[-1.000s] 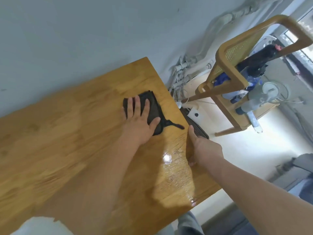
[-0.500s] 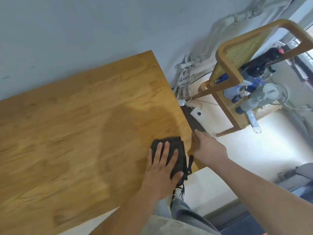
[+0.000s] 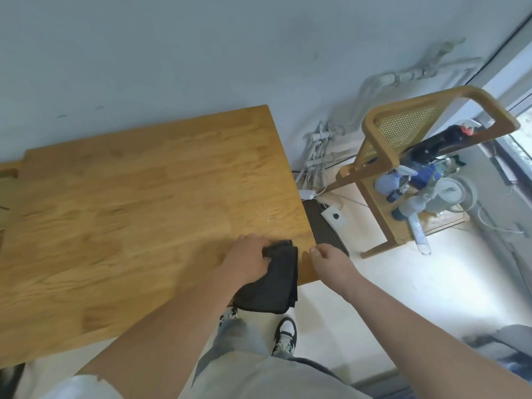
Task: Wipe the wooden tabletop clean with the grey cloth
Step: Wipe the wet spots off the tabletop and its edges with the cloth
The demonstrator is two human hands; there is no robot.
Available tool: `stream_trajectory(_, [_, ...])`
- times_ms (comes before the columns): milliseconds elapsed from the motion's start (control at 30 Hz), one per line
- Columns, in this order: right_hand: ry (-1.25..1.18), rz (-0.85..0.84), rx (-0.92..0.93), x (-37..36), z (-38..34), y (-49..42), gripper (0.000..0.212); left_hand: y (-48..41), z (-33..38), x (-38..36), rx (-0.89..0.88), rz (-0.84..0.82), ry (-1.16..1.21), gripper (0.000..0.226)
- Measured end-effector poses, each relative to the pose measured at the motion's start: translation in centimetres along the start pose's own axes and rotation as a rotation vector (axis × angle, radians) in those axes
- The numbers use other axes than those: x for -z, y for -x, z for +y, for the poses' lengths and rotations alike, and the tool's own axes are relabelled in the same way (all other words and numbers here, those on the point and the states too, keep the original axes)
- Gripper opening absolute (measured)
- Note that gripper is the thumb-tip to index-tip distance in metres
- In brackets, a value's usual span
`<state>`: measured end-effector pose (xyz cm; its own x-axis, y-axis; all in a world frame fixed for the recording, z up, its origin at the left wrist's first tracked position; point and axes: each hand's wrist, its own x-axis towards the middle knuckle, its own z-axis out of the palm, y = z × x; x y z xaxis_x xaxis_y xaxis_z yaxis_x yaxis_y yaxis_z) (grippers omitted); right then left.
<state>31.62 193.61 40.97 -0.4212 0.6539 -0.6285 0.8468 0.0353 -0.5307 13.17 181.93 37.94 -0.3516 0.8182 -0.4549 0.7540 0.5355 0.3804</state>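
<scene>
Pale grey wall behind honey-brown wooden tabletop (image 3: 129,211). At near right corner, dark grey folded cloth (image 3: 270,286): hangs half off near edge, long axis toward body, far end bunched in curled left hand (image 3: 247,262). Right hand (image 3: 331,263) just beside, fingers curled at table edge; grip unclear.

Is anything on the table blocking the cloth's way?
Nothing visible. The left hand grips the cloth at the near right corner of the tabletop, and the wood beyond it shows no objects.

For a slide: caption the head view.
Left hand grips the grey cloth, hanging off the wooden tabletop; right hand beside it.
</scene>
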Motion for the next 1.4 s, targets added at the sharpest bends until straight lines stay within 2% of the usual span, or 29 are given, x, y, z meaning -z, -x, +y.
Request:
stream_trajectory(67, [-0.029,-0.005,0.011,0.4,-0.7,-0.1,0.034,0.2,0.3,2.3,-0.017,0.038,0.155,0.012])
stream_trajectory(200, [-0.098,0.024,0.035,0.8,-2.1,-0.8,0.037,0.2,1.1,8.9,-0.103,0.198,0.273,0.021])
stream_trajectory(333, [-0.180,0.062,0.007,0.8,-2.5,-1.6,0.032,1.0,2.5,11.4,-0.231,0.347,0.126,0.028])
stream_trajectory(433, [-0.190,0.049,-0.053,0.7,-1.9,-2.0,0.030,1.3,2.9,8.5,-0.226,0.405,-0.077,0.027])
stream_trajectory(500, [-0.171,0.049,-0.081,0.5,-1.3,-2.2,0.037,1.7,2.6,4.7,-0.187,0.332,-0.158,0.027])
stream_trajectory(600, [-0.100,0.024,-0.080,0.1,-0.5,-2.7,0.044,2.3,1.3,-0.6,-0.114,0.102,-0.118,0.037])
stream_trajectory(633, [-0.073,0.007,-0.073,-0.1,-0.2,-2.9,0.046,2.1,0.6,-1.6,-0.090,0.074,-0.124,0.042])
stream_trajectory(733, [0.029,-0.050,-0.022,-0.4,0.1,-3.3,0.052,0.4,-1.0,-2.2,-0.033,0.095,-0.155,0.052])
stream_trajectory(833, [0.239,-0.076,0.011,-0.6,-0.1,-3.9,0.060,-1.9,-1.1,-1.7,-0.025,0.167,-0.265,0.053])
stream_trajectory(967, [0.341,-0.082,0.013,-0.9,-0.3,-4.7,0.068,-5.2,-1.2,0.4,0.119,0.201,-0.354,0.069])
stream_trajectory(1067, [0.374,-0.078,-0.006,-0.7,-0.6,-5.4,0.066,-5.5,-0.4,0.5,0.075,0.218,-0.283,0.074])
stream_trajectory(1233, [0.462,-0.109,-0.040,-0.5,-1.4,-6.1,0.055,-3.2,0.6,-4.5,0.034,0.127,-0.268,0.077])
stream_trajectory(1333, [0.456,-0.153,-0.056,0.3,-2.2,-6.4,0.067,-4.3,-2.5,-3.3,-0.056,0.083,-0.330,0.073])
stream_trajectory(1400, [0.419,-0.169,-0.064,0.8,-2.4,-6.6,0.068,-5.3,-4.6,-1.6,0.024,0.086,-0.313,0.071])
